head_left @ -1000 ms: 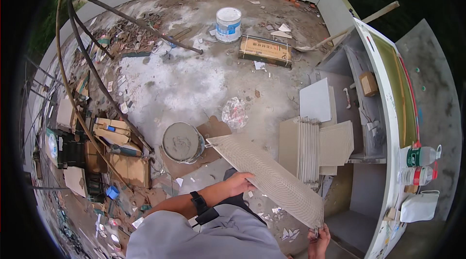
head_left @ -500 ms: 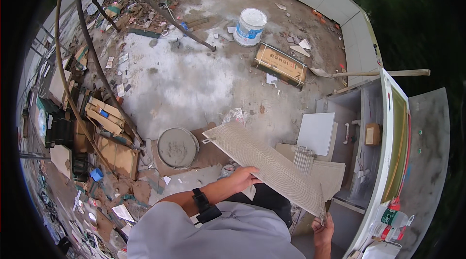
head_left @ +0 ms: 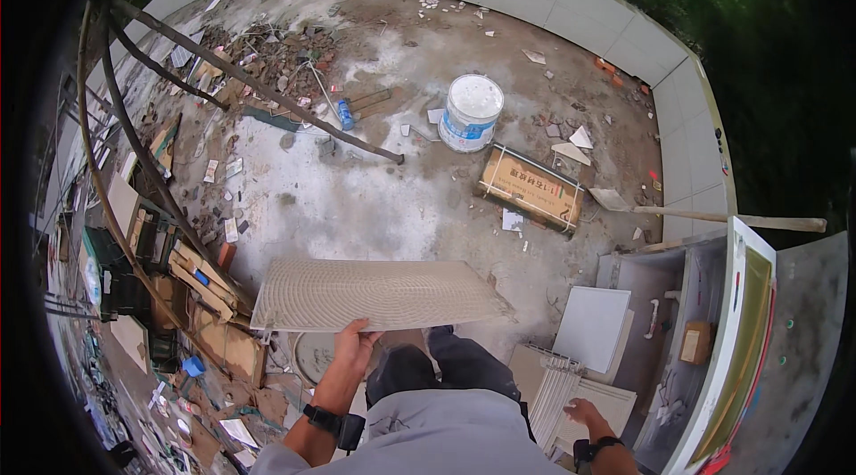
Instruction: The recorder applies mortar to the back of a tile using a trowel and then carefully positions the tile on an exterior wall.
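My left hand (head_left: 356,341) grips the lower edge of a large rectangular tile (head_left: 379,292). Curved comb ridges of grey-beige adhesive cover the tile's visible face, and it hangs level in front of my legs. Beneath its left part is a round bucket of grey mortar (head_left: 312,356), partly covered by the tile. My right hand (head_left: 586,414), open and holding nothing, hovers over several pale tiles (head_left: 596,421) leaning at my right. A ribbed, light-coloured panel (head_left: 555,390) stands beside them.
A white tile (head_left: 590,323) leans by the cabinet frame (head_left: 704,359) at right. Ahead are a white bucket (head_left: 473,110), a strapped carton (head_left: 532,187) and a shovel (head_left: 713,215). Wooden poles (head_left: 259,87) slant across the left, above broken cardboard (head_left: 218,341) and rubble.
The tile has swung left and levelled out, moving over the mortar bucket. My right hand has let go of its corner; my left hand still holds it. The view has shifted upward.
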Motion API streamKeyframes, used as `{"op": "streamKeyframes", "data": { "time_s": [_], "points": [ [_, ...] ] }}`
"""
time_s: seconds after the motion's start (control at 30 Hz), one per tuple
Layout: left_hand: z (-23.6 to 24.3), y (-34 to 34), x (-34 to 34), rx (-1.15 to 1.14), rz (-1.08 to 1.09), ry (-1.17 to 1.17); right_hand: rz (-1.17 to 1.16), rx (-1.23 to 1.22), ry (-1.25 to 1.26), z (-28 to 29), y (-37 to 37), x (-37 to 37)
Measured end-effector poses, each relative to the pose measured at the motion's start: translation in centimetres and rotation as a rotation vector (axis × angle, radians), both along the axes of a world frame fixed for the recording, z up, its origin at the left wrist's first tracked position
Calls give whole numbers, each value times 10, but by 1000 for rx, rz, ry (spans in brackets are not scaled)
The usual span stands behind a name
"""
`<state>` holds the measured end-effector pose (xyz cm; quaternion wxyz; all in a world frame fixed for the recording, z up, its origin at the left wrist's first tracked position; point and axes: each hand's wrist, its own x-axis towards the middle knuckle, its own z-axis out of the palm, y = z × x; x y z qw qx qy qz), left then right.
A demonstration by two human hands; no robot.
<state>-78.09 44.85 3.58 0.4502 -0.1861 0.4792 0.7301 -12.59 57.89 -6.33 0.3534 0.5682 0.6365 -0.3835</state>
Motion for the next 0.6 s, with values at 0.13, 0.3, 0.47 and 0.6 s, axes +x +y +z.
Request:
{"op": "streamKeyframes", "data": {
  "time_s": [0.13, 0.3, 0.47, 0.6],
  "points": [
    [-10, -9, -72, -134, 225, 74, -290, 472, 487, 57, 192, -225],
    [-16, 21, -133, -163, 466, 63, 8, 315, 528, 107, 349, -407],
    [-55, 59, -186, -155, 629, 11, 611, 520, 362, 86, 444, -496],
    [-63, 103, -213, -144, 685, -81, 468, 465, 362, 84, 530, -583]
  ]
}}
